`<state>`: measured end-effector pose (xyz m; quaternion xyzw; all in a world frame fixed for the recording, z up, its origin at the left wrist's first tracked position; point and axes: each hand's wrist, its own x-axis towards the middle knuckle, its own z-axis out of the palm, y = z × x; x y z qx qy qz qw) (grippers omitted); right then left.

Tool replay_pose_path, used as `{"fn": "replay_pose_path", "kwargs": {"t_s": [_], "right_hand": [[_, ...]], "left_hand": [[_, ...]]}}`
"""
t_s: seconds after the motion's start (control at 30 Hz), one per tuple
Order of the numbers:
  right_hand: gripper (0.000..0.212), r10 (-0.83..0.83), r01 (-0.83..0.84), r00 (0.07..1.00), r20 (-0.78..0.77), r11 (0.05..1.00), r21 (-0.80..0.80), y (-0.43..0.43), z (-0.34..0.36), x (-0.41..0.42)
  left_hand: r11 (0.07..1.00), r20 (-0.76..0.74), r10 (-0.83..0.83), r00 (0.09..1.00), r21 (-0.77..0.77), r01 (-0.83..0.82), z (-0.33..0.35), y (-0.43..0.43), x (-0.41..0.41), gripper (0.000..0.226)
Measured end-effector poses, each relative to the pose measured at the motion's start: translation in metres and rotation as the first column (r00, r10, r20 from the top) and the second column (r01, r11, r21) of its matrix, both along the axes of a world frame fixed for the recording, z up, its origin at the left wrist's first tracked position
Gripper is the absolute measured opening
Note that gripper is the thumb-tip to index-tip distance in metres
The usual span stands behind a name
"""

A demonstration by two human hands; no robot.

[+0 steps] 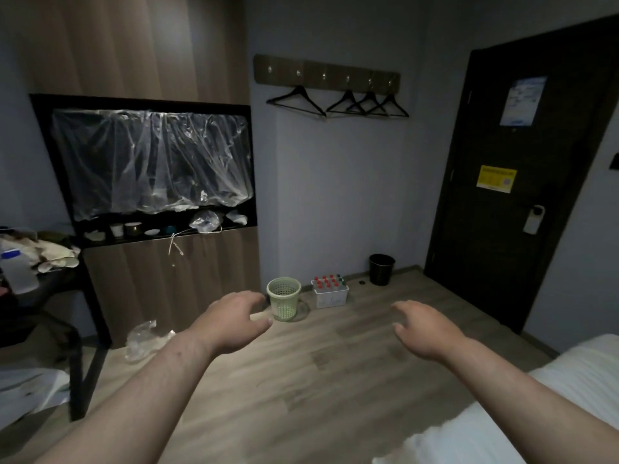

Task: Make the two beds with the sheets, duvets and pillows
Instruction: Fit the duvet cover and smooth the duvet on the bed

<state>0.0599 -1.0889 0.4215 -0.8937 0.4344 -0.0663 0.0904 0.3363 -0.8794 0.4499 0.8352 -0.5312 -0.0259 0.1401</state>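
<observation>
The left hand (234,321) and right hand (423,329) reached out empty, fingers loosely spread, over the floor (318,380), while the white-sheeted bed (569,373) lay low to the right, nearer the right hand.
</observation>
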Motion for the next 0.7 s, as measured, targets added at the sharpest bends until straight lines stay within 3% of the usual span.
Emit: {"fn": "replay_pose_path", "kwargs": {"t_s": [0.2, 0.43, 0.7], "right_hand": [[0.049, -0.067, 0.065, 0.996, 0.065, 0.997, 0.042, -0.104, -0.032, 0.082], [0.048, -0.141, 0.138, 0.990, 0.024, 0.986, 0.088, -0.197, -0.036, 0.148], [0.041, -0.307, 0.304, 0.951, 0.014, 0.946, 0.112, -0.314, -0.052, 0.179]], "left_hand": [[0.996, 0.016, -0.062, 0.998, 0.066, 0.061, -0.012, -0.111, 0.089, 0.054], [0.988, -0.007, -0.115, 0.993, 0.101, 0.115, -0.010, -0.231, 0.177, 0.053], [0.940, -0.024, -0.315, 0.949, 0.134, 0.315, -0.036, -0.419, 0.254, 0.064]]}}
